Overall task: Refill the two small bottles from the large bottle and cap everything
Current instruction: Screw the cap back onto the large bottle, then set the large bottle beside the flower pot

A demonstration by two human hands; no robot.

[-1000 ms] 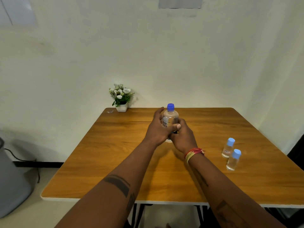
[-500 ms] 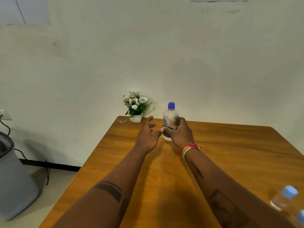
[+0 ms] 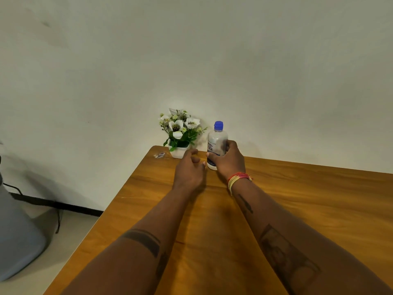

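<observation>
Fingers of your right hand (image 3: pixel 229 161) wrapped the large bottle (image 3: pixel 217 143), which stood upright on the table (image 3: pixel 297 209) at twelve o'clock, blue cap (image 3: pixel 218 125) on. Your left hand (image 3: pixel 189 169) hung at the bottle's nine o'clock, just beside it, fingers loosely curled around nothing. At eleven o'clock sat a flower pot (image 3: pixel 179 135) against the wall.

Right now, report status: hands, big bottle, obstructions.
Right hand gripping large bottle, upright, blue cap on. Left hand open, empty, beside it. Flower pot close behind.
</observation>
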